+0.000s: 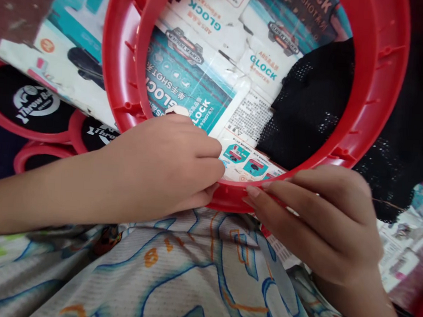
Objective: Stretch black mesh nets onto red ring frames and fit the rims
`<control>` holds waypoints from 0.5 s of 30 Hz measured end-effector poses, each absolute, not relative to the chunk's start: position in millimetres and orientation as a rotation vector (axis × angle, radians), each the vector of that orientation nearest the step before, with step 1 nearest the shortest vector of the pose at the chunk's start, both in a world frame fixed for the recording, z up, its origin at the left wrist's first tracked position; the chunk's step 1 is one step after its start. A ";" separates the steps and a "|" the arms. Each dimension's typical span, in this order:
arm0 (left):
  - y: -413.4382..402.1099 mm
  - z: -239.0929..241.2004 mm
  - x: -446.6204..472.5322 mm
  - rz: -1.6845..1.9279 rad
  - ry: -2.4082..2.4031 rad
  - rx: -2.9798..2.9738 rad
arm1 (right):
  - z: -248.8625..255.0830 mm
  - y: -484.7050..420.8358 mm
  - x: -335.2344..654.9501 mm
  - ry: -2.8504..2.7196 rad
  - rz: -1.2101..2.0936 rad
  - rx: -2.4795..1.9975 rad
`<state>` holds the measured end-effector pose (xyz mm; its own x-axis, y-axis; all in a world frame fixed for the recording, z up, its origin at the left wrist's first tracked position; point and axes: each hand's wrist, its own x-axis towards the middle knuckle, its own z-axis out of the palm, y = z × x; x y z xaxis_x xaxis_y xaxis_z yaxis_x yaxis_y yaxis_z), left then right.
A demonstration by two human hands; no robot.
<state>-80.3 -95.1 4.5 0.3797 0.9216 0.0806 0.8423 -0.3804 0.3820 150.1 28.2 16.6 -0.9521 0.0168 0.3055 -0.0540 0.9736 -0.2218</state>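
A large red plastic ring (377, 78) with small pegs along its rim fills the upper middle of the view. My left hand (164, 163) is closed in a fist-like grip on the ring's near edge. My right hand (322, 218) rests beside it, fingers pressed together and pointing left against the same near edge. Black mesh fabric (311, 102) lies inside and behind the ring at the right, and part of it drapes over the rim. My patterned shirt (176, 271) fills the bottom of the view.
Flattened teal and white toy cartons (187, 80) marked GLOCK lie under the ring. At the left are finished red-rimmed discs with black centres (28, 102), stacked and overlapping. More printed packaging (403, 242) sits at the right edge.
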 end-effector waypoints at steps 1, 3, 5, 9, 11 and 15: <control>-95.1 3.7 -80.4 0.409 1.540 2.386 | 17.0 30.2 153.8 -2.792 0.283 0.006; -95.0 2.0 -80.7 0.411 1.511 2.413 | 17.1 35.0 160.0 -2.768 0.233 0.028; -95.0 0.3 -80.9 0.418 1.500 2.426 | 17.0 39.1 162.9 -2.781 0.259 0.043; -95.8 -3.5 -81.9 0.436 1.488 2.448 | 19.0 38.7 157.3 -2.798 0.428 -0.105; -96.1 -5.4 -82.6 0.449 1.469 2.458 | 20.8 35.2 151.6 -2.814 0.526 -0.199; -95.8 -6.9 -83.5 0.448 1.462 2.475 | 23.7 28.3 143.5 -2.819 0.653 -0.355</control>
